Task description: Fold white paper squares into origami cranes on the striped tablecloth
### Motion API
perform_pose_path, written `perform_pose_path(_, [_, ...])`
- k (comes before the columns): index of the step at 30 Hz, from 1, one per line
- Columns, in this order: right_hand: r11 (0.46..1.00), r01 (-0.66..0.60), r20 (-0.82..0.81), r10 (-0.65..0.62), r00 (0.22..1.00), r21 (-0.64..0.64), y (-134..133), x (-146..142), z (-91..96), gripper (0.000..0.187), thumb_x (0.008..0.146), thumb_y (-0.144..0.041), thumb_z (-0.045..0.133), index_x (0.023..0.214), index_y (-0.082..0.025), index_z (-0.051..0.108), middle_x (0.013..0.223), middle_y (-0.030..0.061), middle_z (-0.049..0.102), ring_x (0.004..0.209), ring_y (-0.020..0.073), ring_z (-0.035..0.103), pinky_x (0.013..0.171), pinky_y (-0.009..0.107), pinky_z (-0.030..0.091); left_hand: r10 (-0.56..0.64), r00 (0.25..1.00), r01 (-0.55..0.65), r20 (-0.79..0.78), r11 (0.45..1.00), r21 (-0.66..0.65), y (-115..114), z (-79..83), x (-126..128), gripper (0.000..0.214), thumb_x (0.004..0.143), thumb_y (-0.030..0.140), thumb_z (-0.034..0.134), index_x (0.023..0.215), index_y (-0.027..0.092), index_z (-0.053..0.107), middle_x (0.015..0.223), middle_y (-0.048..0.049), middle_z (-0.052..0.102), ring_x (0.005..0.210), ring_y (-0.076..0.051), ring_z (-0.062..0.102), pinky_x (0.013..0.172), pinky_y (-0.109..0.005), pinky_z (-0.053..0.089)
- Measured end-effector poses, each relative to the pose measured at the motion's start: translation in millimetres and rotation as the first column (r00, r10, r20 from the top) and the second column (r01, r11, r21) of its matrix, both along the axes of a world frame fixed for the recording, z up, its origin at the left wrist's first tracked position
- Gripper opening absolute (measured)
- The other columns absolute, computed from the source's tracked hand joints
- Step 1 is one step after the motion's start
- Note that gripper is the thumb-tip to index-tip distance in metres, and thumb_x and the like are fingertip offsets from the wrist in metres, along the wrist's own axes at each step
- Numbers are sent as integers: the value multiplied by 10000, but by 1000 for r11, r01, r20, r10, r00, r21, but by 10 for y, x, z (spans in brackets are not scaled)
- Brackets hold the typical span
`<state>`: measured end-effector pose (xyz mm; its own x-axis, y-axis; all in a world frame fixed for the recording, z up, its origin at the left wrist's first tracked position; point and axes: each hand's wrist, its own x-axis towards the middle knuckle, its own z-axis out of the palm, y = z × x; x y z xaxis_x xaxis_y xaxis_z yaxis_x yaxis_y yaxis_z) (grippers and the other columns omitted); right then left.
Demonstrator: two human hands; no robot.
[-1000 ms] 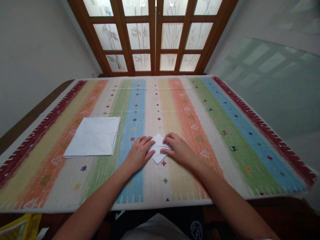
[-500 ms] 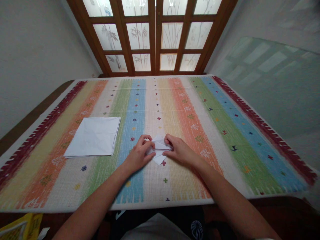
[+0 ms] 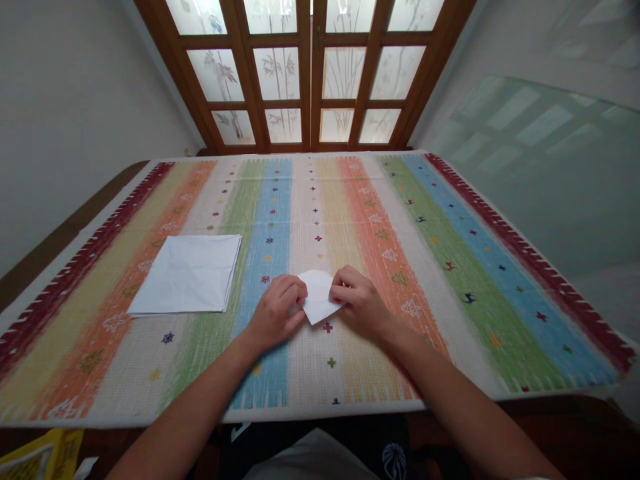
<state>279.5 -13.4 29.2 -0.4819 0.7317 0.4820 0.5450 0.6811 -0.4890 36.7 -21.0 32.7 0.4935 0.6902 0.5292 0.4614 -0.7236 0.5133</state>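
Observation:
Between my two hands is a small folded piece of white paper, its lower corner pointing toward me. My left hand pinches its left edge, fingers curled over the paper. On the opposite edge my right hand is closed in a similar pinch, the fingertips partly hidden behind the knuckles. The paper is low over the striped tablecloth; whether it rests on the cloth I cannot tell. To the left of my left hand lies a stack of white square sheets.
The cloth covers a wide table with a bare wooden edge on the left. Wooden doors with frosted panes stand beyond the far end. A glass panel leans at the right wall. Something yellow is at the lower left.
The paper's open folds with a visible slit now show as a flatter, smoother face. Both hands have shifted slightly, their fingers curling more tightly at its sides. The sheet stack has not moved.

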Motion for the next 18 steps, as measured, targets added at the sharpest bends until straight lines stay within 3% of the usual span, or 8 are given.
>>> perform_pose_path(3, [999,-33,155,31,987,9,12,-36,14,325,1003,-77,539,724,-227,611,838,59,603,839,221,512,736,338,398,-5,990,1,-141,1000,-29,25,-30,-2,182,890,51,589,946,224,582,1052,-77,686,1054,-264,612,960,-426,490])
perform_pose_path(7, [994,-110,269,112,956,-24,52,-61,9,301,1005,-49,558,767,-217,634,878,63,634,852,222,520,744,334,403,-51,965,18,-256,992,-128,54,-73,-16,200,856,37,554,920,222,596,1028,-84,671,1003,-271,609,903,-425,508])
perform_pose_path(12, [971,-141,168,175,970,-194,51,6,14,249,958,8,555,850,-206,620,941,52,645,920,207,575,787,305,429,-119,943,50,-311,974,-222,42,-26,-41,185,812,80,581,934,218,583,1025,-86,651,972,-277,594,843,-409,507])
perform_pose_path(18, [925,-210,41,234,971,-318,48,126,49,260,875,50,587,928,-203,620,1019,56,637,965,197,590,841,289,455,-110,940,45,-323,979,-201,46,-53,-38,124,859,103,577,923,209,570,1012,-85,649,969,-273,585,849,-410,491])
